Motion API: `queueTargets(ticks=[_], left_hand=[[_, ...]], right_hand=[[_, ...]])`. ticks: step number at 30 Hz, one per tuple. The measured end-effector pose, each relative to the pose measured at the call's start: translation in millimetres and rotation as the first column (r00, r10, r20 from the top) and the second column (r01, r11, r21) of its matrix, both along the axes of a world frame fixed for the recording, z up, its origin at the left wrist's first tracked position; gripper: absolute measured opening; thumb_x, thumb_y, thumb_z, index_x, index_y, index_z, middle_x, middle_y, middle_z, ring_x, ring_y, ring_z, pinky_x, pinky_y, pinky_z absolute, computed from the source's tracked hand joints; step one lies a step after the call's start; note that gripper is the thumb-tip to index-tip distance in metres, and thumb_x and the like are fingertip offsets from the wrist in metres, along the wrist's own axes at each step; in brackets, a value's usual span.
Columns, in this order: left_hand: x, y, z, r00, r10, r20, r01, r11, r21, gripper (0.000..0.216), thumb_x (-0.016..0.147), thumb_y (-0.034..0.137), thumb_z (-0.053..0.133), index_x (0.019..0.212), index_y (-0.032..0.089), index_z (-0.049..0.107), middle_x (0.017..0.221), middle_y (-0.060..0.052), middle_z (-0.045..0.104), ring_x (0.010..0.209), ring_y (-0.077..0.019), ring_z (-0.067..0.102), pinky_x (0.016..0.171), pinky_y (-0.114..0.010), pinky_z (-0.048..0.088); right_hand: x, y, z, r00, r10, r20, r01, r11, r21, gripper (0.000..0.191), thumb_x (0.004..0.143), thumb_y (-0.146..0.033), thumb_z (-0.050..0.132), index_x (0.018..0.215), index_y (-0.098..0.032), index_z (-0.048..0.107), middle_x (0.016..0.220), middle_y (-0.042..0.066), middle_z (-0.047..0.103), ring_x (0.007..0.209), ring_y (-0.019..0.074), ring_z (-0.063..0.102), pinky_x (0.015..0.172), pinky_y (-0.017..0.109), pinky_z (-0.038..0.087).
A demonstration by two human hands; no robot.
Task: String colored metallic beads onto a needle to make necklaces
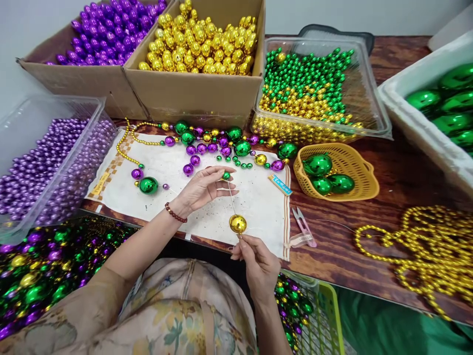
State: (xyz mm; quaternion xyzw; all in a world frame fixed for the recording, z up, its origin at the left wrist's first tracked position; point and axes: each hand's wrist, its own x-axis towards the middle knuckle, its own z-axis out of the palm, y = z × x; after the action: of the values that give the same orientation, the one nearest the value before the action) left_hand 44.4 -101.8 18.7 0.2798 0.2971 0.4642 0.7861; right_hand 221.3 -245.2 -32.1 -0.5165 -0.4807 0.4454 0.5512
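My left hand pinches a small green bead between thumb and fingertips, at the upper end of a long thin needle. Lower on that needle sits a shiny gold bead. Just beneath it, my right hand is closed on the needle's lower end. Both hands are above a white cloth. Behind them lies a strand of green, purple and gold beads, with a large green bead near its left end. Loose purple beads and several small green beads rest nearby.
Boxes of purple beads and gold beads stand behind. Clear tubs flank the cloth. To the right are a yellow basket, pink-handled thread snips, gold bead strands and a white foam box.
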Motion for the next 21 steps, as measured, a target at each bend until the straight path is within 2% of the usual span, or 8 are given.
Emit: queueTargets(ticks=[6, 9, 12, 16, 21], left_hand=[[-2, 1, 1.1, 0.998, -0.004, -0.067, 0.006, 0.999, 0.034, 0.026, 0.085, 0.03, 0.077, 0.106, 0.016, 0.074, 0.091, -0.005, 0.07, 0.075, -0.0128, 0.07, 0.088, -0.04, 0.06], [1, -2, 0.5, 0.994, -0.022, -0.112, 0.026, 0.999, 0.039, 0.027, 0.079, 0.03, 0.082, 0.101, 0.017, 0.075, 0.088, -0.002, 0.069, 0.075, -0.0136, 0.07, 0.086, -0.039, 0.059], [7, -8, -2.9, 0.984, -0.066, -0.166, 0.075, 0.996, 0.051, 0.025, 0.077, 0.032, 0.083, 0.094, 0.016, 0.075, 0.088, -0.002, 0.068, 0.078, -0.0137, 0.07, 0.081, -0.032, 0.057], [15, -14, -7.8, 0.969, -0.091, -0.231, 0.107, 0.993, 0.058, 0.025, 0.079, 0.035, 0.081, 0.095, 0.016, 0.075, 0.09, -0.003, 0.069, 0.081, -0.0126, 0.069, 0.076, -0.026, 0.052], [23, -19, -9.8, 0.926, -0.104, -0.363, 0.164, 0.977, 0.139, 0.023, 0.079, 0.033, 0.08, 0.094, 0.016, 0.075, 0.09, -0.003, 0.07, 0.08, -0.0114, 0.064, 0.079, -0.026, 0.049]], right_hand=[[-5, 0, -5.5, 0.999, -0.014, -0.038, 0.01, 0.995, -0.101, 0.012, 0.093, -0.028, 0.064, 0.093, -0.019, 0.072, 0.063, -0.002, 0.069, 0.05, 0.0107, 0.065, 0.049, 0.02, 0.053], [-10, 7, -4.9, 0.996, -0.024, -0.088, 0.01, 0.987, -0.161, 0.016, 0.094, -0.033, 0.063, 0.095, -0.019, 0.07, 0.068, 0.0, 0.071, 0.053, 0.0119, 0.066, 0.05, 0.021, 0.052], [-15, 16, -3.1, 0.988, -0.002, -0.153, -0.024, 0.986, -0.166, 0.019, 0.094, -0.037, 0.063, 0.098, -0.019, 0.067, 0.074, 0.003, 0.073, 0.057, 0.0131, 0.067, 0.05, 0.021, 0.049], [-17, 22, -5.1, 0.976, 0.037, -0.216, -0.079, 0.978, -0.19, 0.021, 0.091, -0.038, 0.066, 0.098, -0.019, 0.066, 0.078, 0.004, 0.075, 0.058, 0.0134, 0.068, 0.051, 0.022, 0.048], [-14, 22, -13.8, 0.963, -0.112, -0.246, 0.047, 0.965, -0.257, 0.024, 0.087, -0.042, 0.069, 0.088, -0.018, 0.067, 0.076, 0.004, 0.074, 0.052, 0.0127, 0.064, 0.048, 0.022, 0.044]])
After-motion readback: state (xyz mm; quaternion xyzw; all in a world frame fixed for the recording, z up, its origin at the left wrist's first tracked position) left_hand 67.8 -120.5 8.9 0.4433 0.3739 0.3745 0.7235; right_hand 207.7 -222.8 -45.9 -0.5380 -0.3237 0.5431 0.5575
